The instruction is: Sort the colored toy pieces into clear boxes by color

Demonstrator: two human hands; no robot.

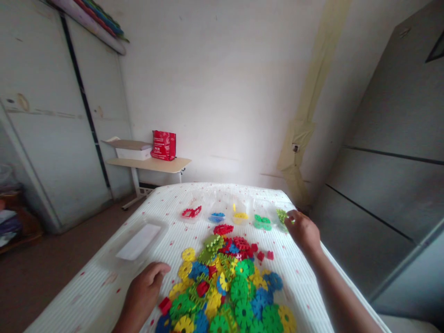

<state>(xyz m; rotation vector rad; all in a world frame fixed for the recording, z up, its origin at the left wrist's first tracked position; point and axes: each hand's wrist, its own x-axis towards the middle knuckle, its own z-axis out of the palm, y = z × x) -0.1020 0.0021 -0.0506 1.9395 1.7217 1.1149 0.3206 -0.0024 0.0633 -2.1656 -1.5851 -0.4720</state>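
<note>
- Lime-green pieces point(280, 214): near the table's point(301, 287) far right corner, apparently in a clear container point(279, 226). A wrist knock could push them toward the right edge.
- Right hand point(304, 230): fingers curled in at these pieces; whether they pinch one cannot be told. A loose pinch could drop a piece outside the container.
- Green pieces point(262, 222): just beside, leftward along the far edge. Similar colour could lead to mixing.
- Pile point(239, 290): heaped from the near edge toward the middle. Notched rims may catch and drag neighbours out.
- Left hand point(145, 290): loosely curled beside the pile, nothing visible in it; finger gap not determinable. A careless sweep could scatter pieces.
- Clear tray point(148, 254): toward the left edge, bearing white paper point(138, 242). Forearm contact could shift it.
</note>
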